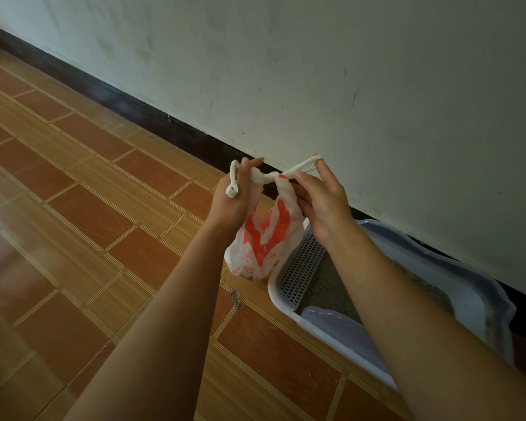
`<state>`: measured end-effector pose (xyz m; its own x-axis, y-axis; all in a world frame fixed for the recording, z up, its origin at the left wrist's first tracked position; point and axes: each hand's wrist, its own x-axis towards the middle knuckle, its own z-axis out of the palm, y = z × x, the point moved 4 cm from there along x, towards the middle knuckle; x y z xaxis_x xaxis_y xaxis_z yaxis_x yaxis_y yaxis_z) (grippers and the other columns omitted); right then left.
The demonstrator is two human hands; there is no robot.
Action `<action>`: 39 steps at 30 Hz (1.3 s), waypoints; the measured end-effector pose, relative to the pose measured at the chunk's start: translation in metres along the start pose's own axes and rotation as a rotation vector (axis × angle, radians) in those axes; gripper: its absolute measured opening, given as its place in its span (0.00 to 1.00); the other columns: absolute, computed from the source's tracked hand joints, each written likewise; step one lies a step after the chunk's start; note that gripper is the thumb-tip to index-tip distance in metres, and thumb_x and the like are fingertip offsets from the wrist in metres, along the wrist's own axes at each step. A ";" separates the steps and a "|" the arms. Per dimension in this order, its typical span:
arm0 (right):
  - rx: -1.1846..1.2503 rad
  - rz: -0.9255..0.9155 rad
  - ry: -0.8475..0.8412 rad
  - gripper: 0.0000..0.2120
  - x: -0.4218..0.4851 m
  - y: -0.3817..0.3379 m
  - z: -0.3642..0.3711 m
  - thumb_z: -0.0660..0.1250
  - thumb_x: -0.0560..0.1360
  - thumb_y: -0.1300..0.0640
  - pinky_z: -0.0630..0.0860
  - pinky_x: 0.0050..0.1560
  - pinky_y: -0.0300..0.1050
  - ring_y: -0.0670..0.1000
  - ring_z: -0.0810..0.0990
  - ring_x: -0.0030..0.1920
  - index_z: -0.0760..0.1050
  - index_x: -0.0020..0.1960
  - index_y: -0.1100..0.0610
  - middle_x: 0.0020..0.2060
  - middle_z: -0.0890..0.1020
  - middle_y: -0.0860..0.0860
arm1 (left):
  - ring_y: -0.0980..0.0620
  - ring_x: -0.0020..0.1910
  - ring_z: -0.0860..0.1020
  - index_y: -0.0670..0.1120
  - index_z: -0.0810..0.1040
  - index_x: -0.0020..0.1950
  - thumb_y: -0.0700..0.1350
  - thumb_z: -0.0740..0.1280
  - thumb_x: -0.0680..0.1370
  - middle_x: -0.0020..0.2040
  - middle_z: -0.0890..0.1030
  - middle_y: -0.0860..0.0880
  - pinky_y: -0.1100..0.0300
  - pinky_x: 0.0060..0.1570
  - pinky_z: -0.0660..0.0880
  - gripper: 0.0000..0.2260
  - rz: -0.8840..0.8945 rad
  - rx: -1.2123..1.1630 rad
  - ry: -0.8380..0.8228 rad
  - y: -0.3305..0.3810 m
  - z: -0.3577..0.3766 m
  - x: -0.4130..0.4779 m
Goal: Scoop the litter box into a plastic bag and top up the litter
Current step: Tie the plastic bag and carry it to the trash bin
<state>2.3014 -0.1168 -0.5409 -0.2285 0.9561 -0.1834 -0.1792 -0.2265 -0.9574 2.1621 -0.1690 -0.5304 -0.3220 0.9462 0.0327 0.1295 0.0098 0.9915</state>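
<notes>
Left hand (234, 196) and right hand (319, 199) pull plastic bag (264, 241) handles apart above litter box (456, 275), tiled floor (73, 208).

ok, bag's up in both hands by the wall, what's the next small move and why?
Probably pull the two handles apart to tighten the tie. The left hand and right hand each hold a twisted handle of the plastic bag, and the handles cross only loosely above its neck.

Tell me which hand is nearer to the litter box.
Right. The right hand pinches one handle of the plastic bag above the litter box's grated end. The left hand holds the other handle farther out, over the floor tiles.
</notes>
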 end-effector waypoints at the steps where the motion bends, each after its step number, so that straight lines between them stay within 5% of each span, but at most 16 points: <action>1: 0.027 -0.006 0.010 0.28 -0.001 0.000 0.000 0.67 0.75 0.58 0.80 0.44 0.44 0.54 0.82 0.52 0.61 0.72 0.48 0.55 0.80 0.58 | 0.46 0.53 0.80 0.49 0.76 0.61 0.54 0.48 0.83 0.56 0.80 0.44 0.48 0.53 0.78 0.19 -0.028 -0.007 0.060 -0.002 0.000 0.000; 9: 0.151 -0.018 0.081 0.19 -0.003 0.001 -0.022 0.64 0.76 0.63 0.80 0.43 0.42 0.51 0.83 0.47 0.67 0.66 0.60 0.47 0.82 0.55 | 0.54 0.37 0.79 0.48 0.70 0.38 0.47 0.52 0.83 0.37 0.78 0.50 0.61 0.43 0.77 0.16 -0.258 -0.124 0.389 -0.017 -0.013 0.001; 16: 0.076 0.034 0.207 0.13 -0.003 0.014 -0.044 0.65 0.76 0.61 0.78 0.45 0.42 0.50 0.79 0.54 0.72 0.60 0.57 0.52 0.79 0.51 | 0.54 0.25 0.70 0.43 0.71 0.40 0.50 0.52 0.83 0.31 0.72 0.47 0.64 0.24 0.71 0.17 -0.460 -0.225 0.580 -0.036 -0.021 0.003; 25: 0.140 0.114 0.331 0.06 -0.011 0.018 -0.079 0.66 0.74 0.64 0.76 0.54 0.44 0.52 0.78 0.58 0.77 0.44 0.55 0.47 0.80 0.52 | 0.55 0.25 0.67 0.42 0.71 0.46 0.51 0.53 0.83 0.29 0.69 0.48 0.64 0.21 0.66 0.15 -0.673 -0.535 0.801 -0.050 -0.030 -0.007; 28: 0.087 0.054 0.280 0.09 -0.011 0.014 -0.080 0.66 0.74 0.66 0.75 0.55 0.45 0.53 0.75 0.62 0.74 0.53 0.56 0.51 0.79 0.50 | 0.56 0.27 0.70 0.45 0.71 0.43 0.51 0.53 0.83 0.32 0.72 0.49 0.65 0.25 0.69 0.15 -0.495 -0.518 0.678 -0.043 -0.026 -0.005; 31: -0.014 -0.016 0.139 0.38 -0.008 0.004 -0.067 0.67 0.72 0.68 0.71 0.63 0.53 0.52 0.72 0.65 0.53 0.74 0.48 0.66 0.71 0.52 | 0.56 0.32 0.76 0.45 0.75 0.46 0.51 0.52 0.83 0.36 0.77 0.48 0.63 0.32 0.74 0.16 -0.304 -0.565 0.365 -0.020 -0.014 0.002; 34: -0.240 -0.019 0.001 0.51 -0.007 0.001 -0.048 0.71 0.70 0.65 0.65 0.66 0.51 0.50 0.71 0.66 0.37 0.75 0.43 0.72 0.64 0.50 | 0.55 0.36 0.77 0.45 0.77 0.48 0.52 0.50 0.83 0.38 0.79 0.48 0.63 0.36 0.75 0.19 -0.207 -0.506 0.119 -0.004 -0.003 0.010; 39: -0.583 -0.021 -0.147 0.52 -0.004 0.008 -0.018 0.73 0.70 0.51 0.67 0.65 0.53 0.54 0.65 0.71 0.34 0.74 0.44 0.75 0.59 0.54 | 0.56 0.40 0.77 0.46 0.78 0.49 0.51 0.49 0.83 0.41 0.79 0.49 0.67 0.36 0.73 0.19 -0.126 -0.314 -0.129 0.006 0.016 0.007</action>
<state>2.3180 -0.1195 -0.5514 -0.3683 0.9141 -0.1698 0.3597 -0.0283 -0.9326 2.1759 -0.1567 -0.5260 -0.1940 0.9770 -0.0881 -0.2045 0.0476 0.9777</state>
